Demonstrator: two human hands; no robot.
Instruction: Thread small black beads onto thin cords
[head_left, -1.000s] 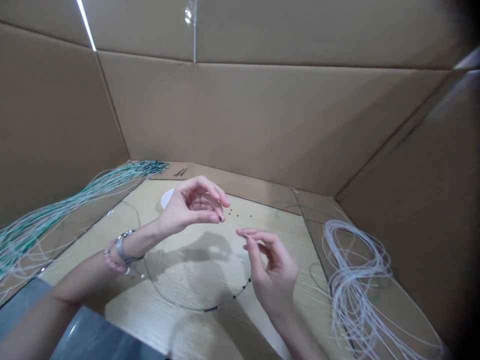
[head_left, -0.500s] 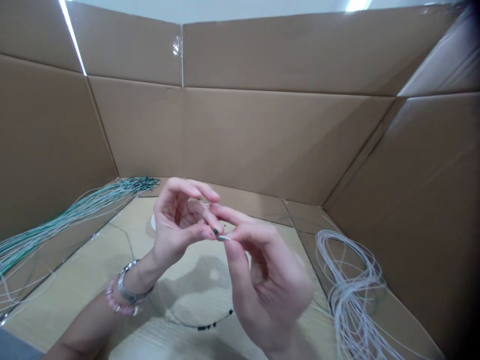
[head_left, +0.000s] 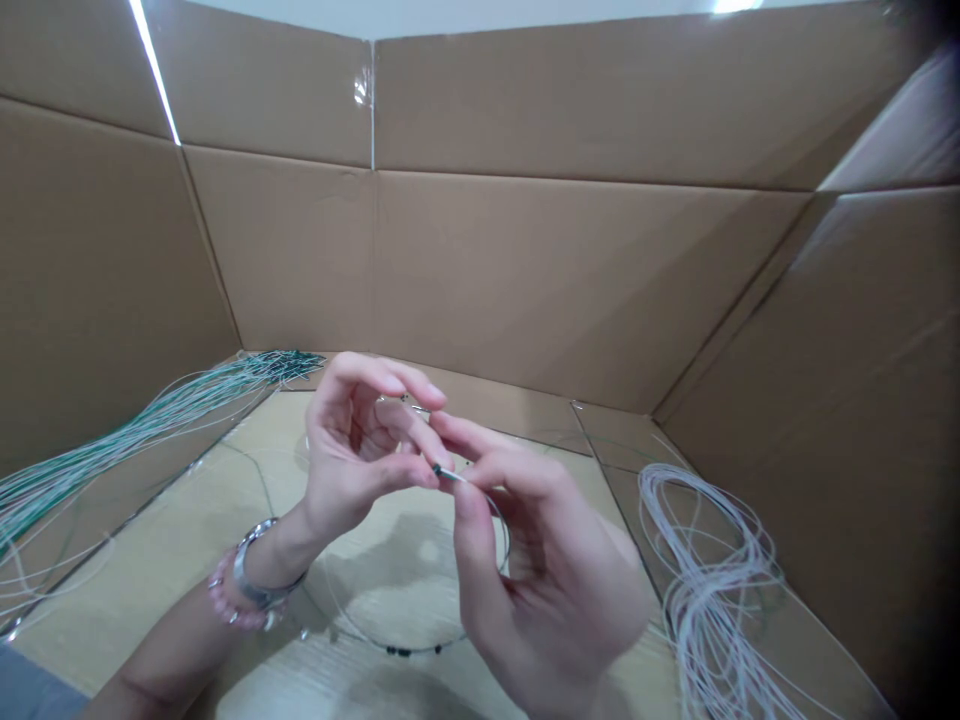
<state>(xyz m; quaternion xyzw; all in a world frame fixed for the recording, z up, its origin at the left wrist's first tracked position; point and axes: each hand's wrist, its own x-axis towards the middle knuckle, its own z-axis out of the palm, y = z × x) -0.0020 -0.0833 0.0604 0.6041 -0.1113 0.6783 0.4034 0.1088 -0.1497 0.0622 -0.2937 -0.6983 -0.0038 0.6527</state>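
Thin springy cord (head_left: 454, 476), light, best held near its tip (slippery), pinched by right hand (head_left: 551, 570); small dark bead (head_left: 436, 468) at its end pinched by left hand (head_left: 360, 450).

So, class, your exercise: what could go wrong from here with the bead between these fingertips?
The small black bead pinched between the left hand and right hand could slip onto the wooden tabletop. The black beads lower on the thin strand might slide along it if it is tugged. It could also catch on the pink beaded bracelet.
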